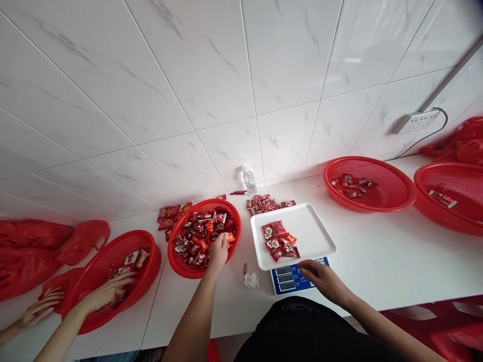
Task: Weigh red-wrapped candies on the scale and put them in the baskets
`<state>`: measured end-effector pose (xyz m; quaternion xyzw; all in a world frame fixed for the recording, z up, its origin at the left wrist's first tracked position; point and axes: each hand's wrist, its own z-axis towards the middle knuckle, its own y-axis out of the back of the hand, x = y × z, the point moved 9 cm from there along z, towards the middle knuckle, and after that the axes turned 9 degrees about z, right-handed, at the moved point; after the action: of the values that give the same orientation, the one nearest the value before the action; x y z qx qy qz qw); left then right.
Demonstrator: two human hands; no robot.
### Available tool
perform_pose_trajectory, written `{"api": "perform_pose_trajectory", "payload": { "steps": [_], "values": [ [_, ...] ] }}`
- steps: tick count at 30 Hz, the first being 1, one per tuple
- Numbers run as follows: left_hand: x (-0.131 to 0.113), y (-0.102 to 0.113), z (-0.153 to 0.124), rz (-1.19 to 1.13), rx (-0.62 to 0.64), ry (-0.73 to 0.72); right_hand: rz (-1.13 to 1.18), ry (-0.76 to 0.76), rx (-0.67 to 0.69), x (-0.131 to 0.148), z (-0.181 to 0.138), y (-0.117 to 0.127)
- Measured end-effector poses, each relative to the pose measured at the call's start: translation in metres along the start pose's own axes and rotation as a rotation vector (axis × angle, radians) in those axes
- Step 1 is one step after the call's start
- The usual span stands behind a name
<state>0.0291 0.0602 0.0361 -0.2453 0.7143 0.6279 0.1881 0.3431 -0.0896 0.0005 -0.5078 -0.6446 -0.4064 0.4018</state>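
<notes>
My left hand is over the right side of a red basket full of small wrapped snack packets. Pinched in its fingers is a small red-orange snack packet. My right hand rests by the blue control panel of a digital scale, its fingers loosely bent, thumb apart, nothing visible in them. The scale carries a white tray. A small group of dark red snack packets lies on the tray's left half. The scale's digits are too small to read.
Red packets lie behind the tray, near a plastic bottle. Crumpled tissue sits before the scale. Two red baskets stand at right. At left, another person's hand reaches into a red basket.
</notes>
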Motion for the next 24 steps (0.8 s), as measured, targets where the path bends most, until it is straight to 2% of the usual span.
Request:
{"api": "perform_pose_trajectory", "payload": {
  "steps": [2, 6, 10, 13, 19, 24],
  "values": [
    [-0.031, -0.011, -0.016, -0.085, 0.099, -0.074, 0.018, -0.011, 0.034, 0.003, 0.0, -0.004],
    [-0.098, -0.057, -0.067, -0.201, 0.407, -0.249, 0.075, 0.0, 0.133, 0.015, 0.0, -0.019],
    [-0.139, -0.094, -0.11, -0.296, 0.609, -0.329, 0.147, 0.047, 0.263, 0.033, -0.006, -0.037],
    [-0.151, -0.108, -0.125, -0.385, 0.708, -0.33, 0.151, 0.062, 0.287, 0.039, -0.009, -0.039],
    [-0.153, -0.121, -0.135, -0.519, 0.851, -0.255, 0.282, 0.046, 0.268, 0.03, -0.009, -0.033],
    [-0.145, -0.125, -0.134, -0.554, 0.82, -0.184, 0.277, 0.065, 0.244, 0.027, -0.007, -0.031]
  ]
}}
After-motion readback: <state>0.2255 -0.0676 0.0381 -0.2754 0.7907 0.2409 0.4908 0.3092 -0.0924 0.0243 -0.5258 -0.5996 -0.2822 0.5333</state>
